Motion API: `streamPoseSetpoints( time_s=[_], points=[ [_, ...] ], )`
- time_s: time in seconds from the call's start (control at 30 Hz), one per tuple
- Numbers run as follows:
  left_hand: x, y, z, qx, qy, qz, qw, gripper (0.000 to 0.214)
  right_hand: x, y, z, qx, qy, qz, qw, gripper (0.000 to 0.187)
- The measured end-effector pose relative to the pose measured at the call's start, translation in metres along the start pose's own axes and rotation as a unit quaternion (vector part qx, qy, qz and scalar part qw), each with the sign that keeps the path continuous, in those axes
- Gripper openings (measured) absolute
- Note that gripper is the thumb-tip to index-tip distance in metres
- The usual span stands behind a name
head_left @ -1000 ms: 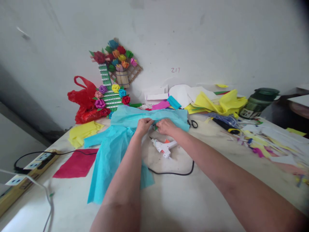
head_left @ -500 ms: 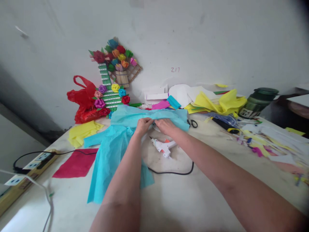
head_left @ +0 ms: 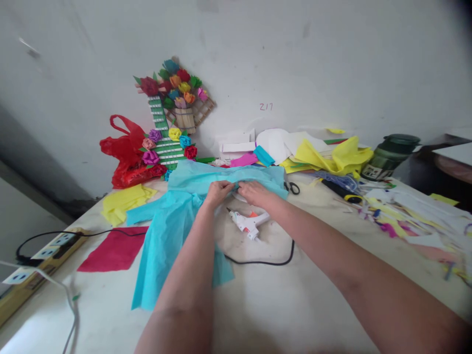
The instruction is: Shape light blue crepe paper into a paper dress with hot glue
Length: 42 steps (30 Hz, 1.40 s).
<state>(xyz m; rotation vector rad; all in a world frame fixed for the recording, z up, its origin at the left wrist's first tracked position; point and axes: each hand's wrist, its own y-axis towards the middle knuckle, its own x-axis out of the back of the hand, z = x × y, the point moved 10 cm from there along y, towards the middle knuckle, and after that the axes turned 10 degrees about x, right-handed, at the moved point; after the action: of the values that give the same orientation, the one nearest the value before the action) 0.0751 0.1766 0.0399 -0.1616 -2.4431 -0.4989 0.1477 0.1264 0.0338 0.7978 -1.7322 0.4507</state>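
Observation:
A light blue sheet of crepe paper (head_left: 224, 173) lies across the table in front of the wall. My left hand (head_left: 220, 191) and my right hand (head_left: 252, 191) pinch its near edge side by side, with bent fingers close together. Exactly what sits between the fingertips is too small to make out. Below my hands a white glue gun (head_left: 248, 222) lies on its side, its black cord curving over the tabletop. More blue crepe paper (head_left: 162, 246) spreads to the left, partly hidden by my left forearm.
Scissors (head_left: 293, 188) lie right of the sheet. At left are a power strip (head_left: 47, 255), a red paper square (head_left: 112, 250) and yellow paper (head_left: 127, 201). A paper-flower craft (head_left: 171, 123) and red bag (head_left: 125, 152) stand behind. A dark jar (head_left: 391, 157), box cutter (head_left: 341, 191) and scraps are at right.
The view has shifted slightly, so everything sits a little further left. My hands keep their pinch on the blue crepe paper, with barely any movement.

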Motion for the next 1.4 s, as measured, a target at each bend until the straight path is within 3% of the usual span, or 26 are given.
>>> streamPoseSetpoints(
  time_s=[0.13,0.27,0.37,0.73,0.97,1.13,1.4],
  points=[
    [-0.004,-0.002,-0.001,-0.004,0.025,0.010,1.000,0.039,0.004,0.003,-0.001,-0.036,0.013,-0.009,0.999,0.030],
    [-0.008,-0.003,-0.001,-0.005,0.047,0.024,0.999,0.039,0.001,0.003,-0.006,-0.070,0.033,0.033,0.996,0.029],
    [-0.011,-0.004,-0.004,-0.014,0.079,0.031,0.996,0.039,0.000,0.000,-0.006,-0.067,0.035,0.049,0.996,0.029],
    [-0.021,-0.007,-0.022,-0.062,0.200,0.026,0.977,0.020,-0.009,-0.007,-0.008,-0.022,0.018,-0.002,1.000,0.026],
    [-0.019,-0.009,-0.021,-0.058,0.211,0.027,0.975,0.020,-0.003,-0.013,-0.006,-0.010,0.007,0.004,1.000,0.020],
    [-0.018,-0.011,-0.024,-0.048,0.235,0.005,0.971,0.019,0.006,-0.018,0.004,0.022,-0.026,-0.028,0.999,0.017],
    [-0.020,-0.011,-0.029,-0.055,0.260,-0.017,0.964,0.024,0.003,-0.022,-0.014,-0.045,0.053,0.016,0.997,0.026]
  ],
)
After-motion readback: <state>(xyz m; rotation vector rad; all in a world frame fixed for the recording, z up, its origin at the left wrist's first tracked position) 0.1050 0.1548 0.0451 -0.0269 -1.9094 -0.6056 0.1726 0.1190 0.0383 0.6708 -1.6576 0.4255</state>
